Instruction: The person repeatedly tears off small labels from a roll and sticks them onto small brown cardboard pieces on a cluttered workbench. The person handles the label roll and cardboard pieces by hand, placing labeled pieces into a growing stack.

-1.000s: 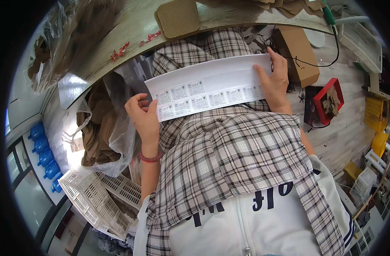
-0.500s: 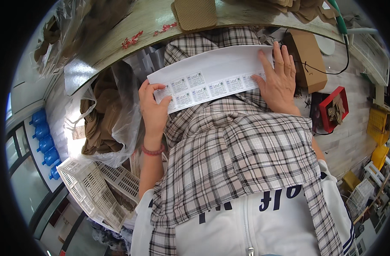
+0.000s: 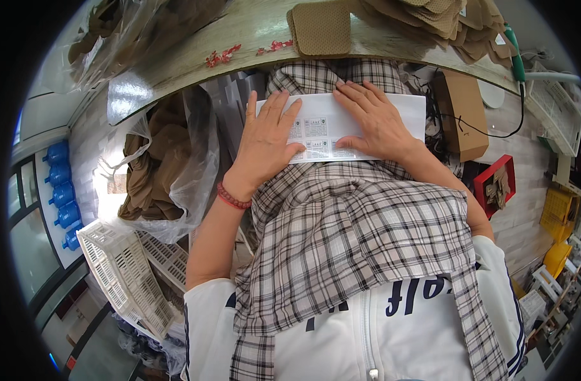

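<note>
Across my lap, on the plaid apron (image 3: 360, 222), lies a white sheet (image 3: 316, 127) printed with rows of small labels. My left hand (image 3: 265, 146) rests flat on the sheet's left part, fingers spread and pointing away from me. Its palm covers some of the labels. My right hand (image 3: 379, 127) also lies flat, right of the sheet's middle, with the fingers stretched toward the far edge and the thumb near the lower labels. Neither hand grips anything. Bare white paper shows right of my right hand.
Beyond my knees runs a table (image 3: 258, 54) with a stack of brown textured pads (image 3: 321, 30), red scraps (image 3: 223, 56) and brown pieces (image 3: 424, 22). At left are a bag of brown pieces (image 3: 160, 171) and a white crate (image 3: 119, 267); at right, a cardboard box (image 3: 465, 120) and red tray (image 3: 509, 166).
Both hands have left the sheet's ends and moved inward, now lying flat on it. The sheet has shifted right and lies flatter and more level; its far part was curved before.
</note>
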Tool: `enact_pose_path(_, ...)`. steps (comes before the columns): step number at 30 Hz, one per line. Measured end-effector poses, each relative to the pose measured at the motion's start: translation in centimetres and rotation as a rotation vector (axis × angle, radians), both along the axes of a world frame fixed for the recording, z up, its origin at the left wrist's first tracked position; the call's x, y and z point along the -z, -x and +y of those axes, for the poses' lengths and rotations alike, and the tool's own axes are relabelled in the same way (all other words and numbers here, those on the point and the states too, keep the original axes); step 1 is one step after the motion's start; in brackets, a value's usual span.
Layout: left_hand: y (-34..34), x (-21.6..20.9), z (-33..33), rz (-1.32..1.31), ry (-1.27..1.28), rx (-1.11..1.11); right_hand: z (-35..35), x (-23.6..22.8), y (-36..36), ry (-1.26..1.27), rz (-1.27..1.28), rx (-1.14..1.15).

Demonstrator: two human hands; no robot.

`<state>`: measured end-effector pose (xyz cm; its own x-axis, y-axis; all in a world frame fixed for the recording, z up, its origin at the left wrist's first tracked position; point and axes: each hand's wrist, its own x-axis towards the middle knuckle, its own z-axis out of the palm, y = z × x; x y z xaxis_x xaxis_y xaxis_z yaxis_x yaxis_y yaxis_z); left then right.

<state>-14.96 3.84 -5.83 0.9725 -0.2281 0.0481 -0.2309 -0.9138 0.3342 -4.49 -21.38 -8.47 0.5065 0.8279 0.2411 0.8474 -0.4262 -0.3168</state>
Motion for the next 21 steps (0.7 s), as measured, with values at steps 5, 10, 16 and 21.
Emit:
enact_pose_path(5, -0.2, 0.4, 0.0, -0.016, 0.071, 0.043, -0.9, -0.1, 0.1, -0.003, -0.001, -0.055)
enact_pose_path(10, 1.1, -0.5, -1.2, 0.105, 0.073, -0.045, -2.3, -0.3, 1.0, 0.02, 0.067, -0.094)
enact_pose_path(16, 0.6, 0.3, 0.1, 0.041, 0.223, 0.068, -3.9, -0.7, 0.5, 0.04, 0.029, -0.103)
enact_pose_path(21, -0.2, -0.4, 3.2, 0.512, 0.66, -0.165, -5.0, -2.2, -0.8, -0.033, 0.162, 0.062)
